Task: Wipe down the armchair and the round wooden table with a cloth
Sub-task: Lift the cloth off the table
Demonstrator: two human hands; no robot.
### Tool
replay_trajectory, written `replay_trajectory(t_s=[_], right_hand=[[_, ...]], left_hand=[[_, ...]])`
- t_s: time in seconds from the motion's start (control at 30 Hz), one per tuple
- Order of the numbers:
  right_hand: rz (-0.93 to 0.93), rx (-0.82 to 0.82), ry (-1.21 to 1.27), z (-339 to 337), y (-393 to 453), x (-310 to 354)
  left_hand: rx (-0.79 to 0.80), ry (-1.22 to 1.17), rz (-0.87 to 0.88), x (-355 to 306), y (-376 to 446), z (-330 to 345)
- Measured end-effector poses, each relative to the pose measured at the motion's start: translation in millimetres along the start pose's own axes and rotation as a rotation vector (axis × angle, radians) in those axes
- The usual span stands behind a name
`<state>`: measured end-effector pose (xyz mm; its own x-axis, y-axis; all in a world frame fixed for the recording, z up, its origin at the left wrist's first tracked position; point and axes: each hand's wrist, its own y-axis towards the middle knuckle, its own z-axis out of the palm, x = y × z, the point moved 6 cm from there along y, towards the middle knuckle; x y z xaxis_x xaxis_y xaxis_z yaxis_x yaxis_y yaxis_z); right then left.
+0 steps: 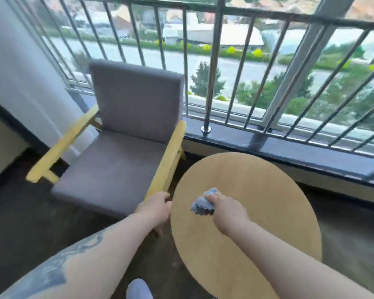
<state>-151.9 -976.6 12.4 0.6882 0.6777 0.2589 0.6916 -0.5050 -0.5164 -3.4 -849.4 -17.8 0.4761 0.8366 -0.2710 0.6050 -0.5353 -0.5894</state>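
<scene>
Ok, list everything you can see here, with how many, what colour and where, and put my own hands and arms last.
Grey upholstered armchair with yellow wooden arms: one, grey and yellow, left of centre, back to the railing.
Round light wooden table: one, pale tan, right of the armchair.
Crumpled blue-grey cloth: one, blue-grey, on the tabletop under the right hand.
Metal balcony railing: one, dark grey bars, across the top.
Dark stone sill: one, black, below the railing.
White curtain: one, white, far left.
Light shoe: one, whitish, bottom edge.
Left hand: one, gripping the front end of the armchair's nearer arm; forearm tattooed.
Right hand: one, pressing the cloth on the table.
</scene>
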Motion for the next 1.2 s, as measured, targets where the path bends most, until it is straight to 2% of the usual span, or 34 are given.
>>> replay_trajectory(t_s=[0.2,0.3,0.37,0.53,0.67,0.8,0.93,1.1,1.2], right_hand=[[-0.396,-0.004,-0.159,-32.3,4.8,202.1],[-0.577,0.039,-0.233,-18.7,-1.2,307.3],[-0.676,0.064,-0.282,-1.5,-11.9,377.0],[-0.882,0.113,-0.397,55.8,-46.7,540.7],[-1.023,0.179,-0.533,100.5,-76.2,650.1],[-1.203,0.224,-0.658,142.4,-112.8,750.4],[-1.431,0.283,-0.858,203.9,-148.4,834.6],[-1.736,0.367,-1.057,280.0,-197.8,894.6],[-1.880,0.405,-1.097,321.6,-236.5,915.7]], left_hand=[[-0.237,-0.288,-0.323,181.1,-77.7,-90.2],[-0.240,-0.345,-0.454,277.4,-123.7,-109.8],[-0.229,-0.375,-0.538,342.4,-161.7,-116.4],[-0.339,-0.498,-0.783,492.7,-264.0,-112.8],[-0.460,-0.613,-0.966,580.0,-340.1,-99.5],[-0.588,-0.695,-1.153,645.7,-405.2,-80.7],[-0.685,-0.848,-1.308,670.0,-447.3,-59.1],[-0.813,-1.020,-1.601,675.5,-500.6,-3.9],[-0.802,-1.121,-1.672,667.4,-514.9,27.5]])
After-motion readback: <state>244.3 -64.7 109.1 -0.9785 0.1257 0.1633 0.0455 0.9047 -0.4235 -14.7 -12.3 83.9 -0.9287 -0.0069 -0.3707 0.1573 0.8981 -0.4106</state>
